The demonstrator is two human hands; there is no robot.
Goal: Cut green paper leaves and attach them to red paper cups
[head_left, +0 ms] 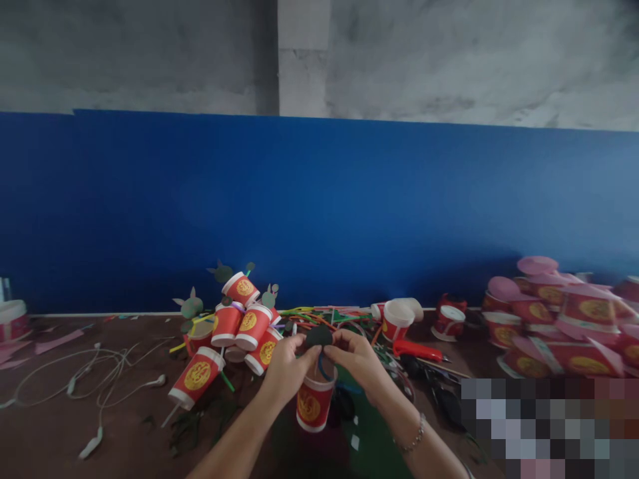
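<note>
Between both my hands, just above a red paper cup (314, 406), is a small dark round paper piece (318, 337). My left hand (287, 364) pinches its left side, thumb and fingers closed. On the other side my right hand (355, 362) pinches the right edge. Below the paper, a curved blue strip (322, 367) runs down towards the cup's white rim; whether it is joined to the paper I cannot tell. The cup stands upright, with a gold round emblem on its front.
Finished-looking red cups with rabbit-shaped cutouts (249, 326) lie piled to the left. White earphones (114, 376) lie farther left. A red-handled tool (419, 350), scissors (442, 392) and a white-rimmed cup (397, 320) are at right, near cups with pink paper (589, 313). A blue panel (319, 213) stands behind.
</note>
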